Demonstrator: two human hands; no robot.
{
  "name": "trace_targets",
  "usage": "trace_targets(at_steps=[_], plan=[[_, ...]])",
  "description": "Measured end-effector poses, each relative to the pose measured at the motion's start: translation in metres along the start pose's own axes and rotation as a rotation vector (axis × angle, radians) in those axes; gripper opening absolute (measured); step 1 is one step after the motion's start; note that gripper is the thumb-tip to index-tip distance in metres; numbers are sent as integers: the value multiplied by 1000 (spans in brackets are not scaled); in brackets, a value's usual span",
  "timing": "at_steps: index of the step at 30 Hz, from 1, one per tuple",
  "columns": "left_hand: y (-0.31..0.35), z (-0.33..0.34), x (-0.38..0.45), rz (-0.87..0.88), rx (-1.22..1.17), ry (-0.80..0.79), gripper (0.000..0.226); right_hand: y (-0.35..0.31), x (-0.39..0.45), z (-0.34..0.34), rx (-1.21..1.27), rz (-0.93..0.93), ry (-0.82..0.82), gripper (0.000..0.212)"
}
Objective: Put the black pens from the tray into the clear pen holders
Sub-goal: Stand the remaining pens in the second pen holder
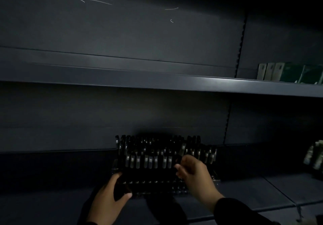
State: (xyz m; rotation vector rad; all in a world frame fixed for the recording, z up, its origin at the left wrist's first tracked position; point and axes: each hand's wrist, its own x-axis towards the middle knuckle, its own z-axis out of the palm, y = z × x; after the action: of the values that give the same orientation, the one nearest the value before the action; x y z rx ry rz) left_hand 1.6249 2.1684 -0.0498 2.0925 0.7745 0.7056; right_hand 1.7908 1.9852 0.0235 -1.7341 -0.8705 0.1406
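Left hand (pixel 108 196): low at near left, palm turned inward, thumb and fingers curled round a dark object, its identity unclear in the dim light. Right hand (pixel 194 174): slightly farther and to the right, fingers bent forward, fingertips pinched together; dark sleeve (pixel 241 212) covers the forearm.

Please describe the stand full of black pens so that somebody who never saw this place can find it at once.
Look at the dark metal shelving and go to its lower shelf, near the middle. There the pen stand sits between the left hand and the right hand. Unlike the greenish packets further right, it holds rows of black pens with shiny clips.
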Motion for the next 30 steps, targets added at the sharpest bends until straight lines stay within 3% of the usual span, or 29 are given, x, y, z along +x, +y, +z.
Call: trace_targets(at_steps=[8, 14, 19, 21, 26, 30], plan=[[1, -1, 0, -13, 15, -4, 65, 9, -9, 6, -77, 24, -91, 38], [-7, 1, 1, 3, 33, -9, 62, 13, -7, 7, -328, -14, -34, 33], [-4, -1, 0, 34, 53, 20, 65, 19, -40, -1, -77, 33, 56, 21], [-2, 0, -2, 50, 66, 42, 62, 36, -69, -12, -94, -20, 59, 19], [6, 1, -12, 76, 101, 129, 69, 114, -162, -29, -213, 66, -104, 25], [10, 8, -59, 227, 195, 201, 58, 180, -214, -25, -459, 252, -328, 8]])
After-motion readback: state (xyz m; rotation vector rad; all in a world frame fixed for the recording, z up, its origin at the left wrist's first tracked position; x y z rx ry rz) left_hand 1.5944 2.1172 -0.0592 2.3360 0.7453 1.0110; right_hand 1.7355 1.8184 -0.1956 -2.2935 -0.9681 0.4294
